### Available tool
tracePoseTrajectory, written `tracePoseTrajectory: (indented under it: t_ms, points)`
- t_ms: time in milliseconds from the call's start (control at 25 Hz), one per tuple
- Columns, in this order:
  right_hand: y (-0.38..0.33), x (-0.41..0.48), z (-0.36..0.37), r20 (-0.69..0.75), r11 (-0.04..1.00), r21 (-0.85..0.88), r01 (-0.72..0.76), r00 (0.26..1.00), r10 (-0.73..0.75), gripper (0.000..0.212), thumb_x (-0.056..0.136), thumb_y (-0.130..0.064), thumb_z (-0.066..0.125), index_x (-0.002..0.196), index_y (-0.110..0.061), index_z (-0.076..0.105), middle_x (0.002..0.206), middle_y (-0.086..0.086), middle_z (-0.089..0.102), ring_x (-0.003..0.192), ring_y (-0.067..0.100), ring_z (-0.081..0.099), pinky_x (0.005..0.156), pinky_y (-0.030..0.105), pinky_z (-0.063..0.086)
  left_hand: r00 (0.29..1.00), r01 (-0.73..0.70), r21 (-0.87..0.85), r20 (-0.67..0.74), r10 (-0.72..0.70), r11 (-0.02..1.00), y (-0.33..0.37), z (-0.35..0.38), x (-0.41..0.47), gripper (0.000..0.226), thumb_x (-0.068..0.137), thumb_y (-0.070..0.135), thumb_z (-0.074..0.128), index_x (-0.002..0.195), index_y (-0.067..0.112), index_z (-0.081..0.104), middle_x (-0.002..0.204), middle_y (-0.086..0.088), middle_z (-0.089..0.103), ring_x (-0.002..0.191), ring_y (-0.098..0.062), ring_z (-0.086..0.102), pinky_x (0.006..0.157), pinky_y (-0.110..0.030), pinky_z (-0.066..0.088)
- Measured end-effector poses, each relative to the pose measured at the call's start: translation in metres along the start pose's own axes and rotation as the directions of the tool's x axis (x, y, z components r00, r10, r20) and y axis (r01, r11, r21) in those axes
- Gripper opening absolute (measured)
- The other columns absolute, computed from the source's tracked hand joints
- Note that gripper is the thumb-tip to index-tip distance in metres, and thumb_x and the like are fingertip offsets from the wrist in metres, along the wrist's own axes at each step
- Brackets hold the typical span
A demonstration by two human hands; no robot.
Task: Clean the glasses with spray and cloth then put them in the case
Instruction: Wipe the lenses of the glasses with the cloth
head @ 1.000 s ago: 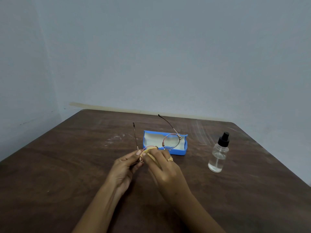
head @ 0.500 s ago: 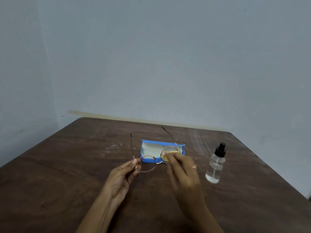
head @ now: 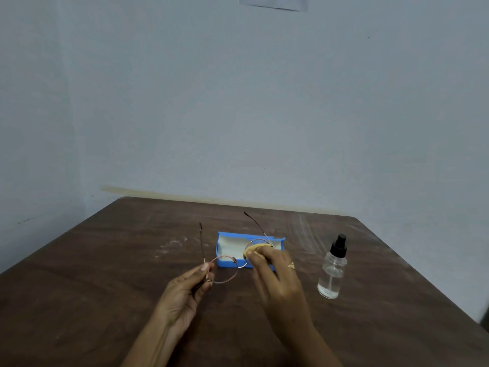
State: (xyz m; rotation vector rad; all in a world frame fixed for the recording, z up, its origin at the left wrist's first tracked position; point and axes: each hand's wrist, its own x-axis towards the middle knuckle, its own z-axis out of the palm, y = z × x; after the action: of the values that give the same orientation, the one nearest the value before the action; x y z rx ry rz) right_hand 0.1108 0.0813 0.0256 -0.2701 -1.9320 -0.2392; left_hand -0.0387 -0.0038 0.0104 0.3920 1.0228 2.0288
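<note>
On the dark brown wooden desk (head: 105, 287), the person's left hand (head: 185, 292) is the leftmost thing. Its thumb and forefinger pinch the outer edge of the left lens of a pair of thin, round, copper-coloured wire glasses (head: 225, 270). The glasses are held up off the desk in front of the person, with both arms unfolded and pointing away toward the wall. The right hand (head: 275, 276), a gold ring (head: 291, 265) on one finger, has its fingertips curled round a small yellow cloth (head: 254, 249) and presses it onto the right lens. Just behind the glasses, a blue rectangular case with a cream lining (head: 232, 245) lies open on the desk. Farther right, apart from the hand, a clear spray bottle with a black nozzle (head: 332, 271) stands upright, with a little liquid at the bottom.
</note>
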Motion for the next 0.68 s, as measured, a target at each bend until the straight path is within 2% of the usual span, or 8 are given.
tracePoseTrajectory:
  t_ms: [200,480,560,680]
  points:
    - [0.007,-0.013,-0.005,0.109,0.996,-0.061,0.066,0.992,-0.059,0.016,0.081,0.0,0.061,0.095,-0.001,0.069,0.09,0.009,0.068,0.08,0.019,0.061,0.064,0.025,0.051,1.0,0.029,0.006,-0.011,-0.029,1.0,-0.001,-0.001,0.001,0.041,0.086,-0.005,0.048,0.054,0.004,0.072,0.048,-0.002,0.066,0.04,-0.004,0.059,0.041,-0.01,0.048]
    - [0.019,-0.018,-0.016,0.27,0.966,-0.118,0.23,0.944,-0.191,0.015,0.088,-0.009,0.057,0.099,-0.005,0.066,0.096,0.006,0.068,0.086,0.017,0.062,0.063,0.024,0.054,0.998,0.054,-0.031,-0.021,-0.055,0.998,0.0,0.0,0.0,0.041,0.087,-0.005,0.047,0.055,0.002,0.072,0.047,-0.002,0.065,0.039,-0.004,0.058,0.039,-0.01,0.048]
    - [0.021,-0.018,-0.018,0.278,0.973,-0.113,0.201,0.947,-0.163,0.016,0.085,-0.007,0.061,0.1,-0.006,0.066,0.097,0.006,0.068,0.086,0.017,0.062,0.062,0.025,0.054,0.998,0.054,-0.03,-0.02,-0.054,0.998,0.001,-0.001,0.0,0.042,0.087,-0.004,0.046,0.055,0.003,0.072,0.047,-0.002,0.065,0.038,-0.005,0.058,0.039,-0.01,0.047]
    - [0.021,-0.016,-0.018,0.216,0.994,-0.085,0.07,0.975,-0.05,0.018,0.08,-0.002,0.065,0.097,-0.006,0.067,0.096,0.007,0.067,0.08,0.019,0.06,0.059,0.026,0.051,0.999,0.024,-0.005,-0.024,-0.024,1.0,0.0,0.0,0.001,0.043,0.086,-0.005,0.047,0.053,0.006,0.073,0.049,-0.002,0.067,0.04,-0.003,0.059,0.04,-0.01,0.048]
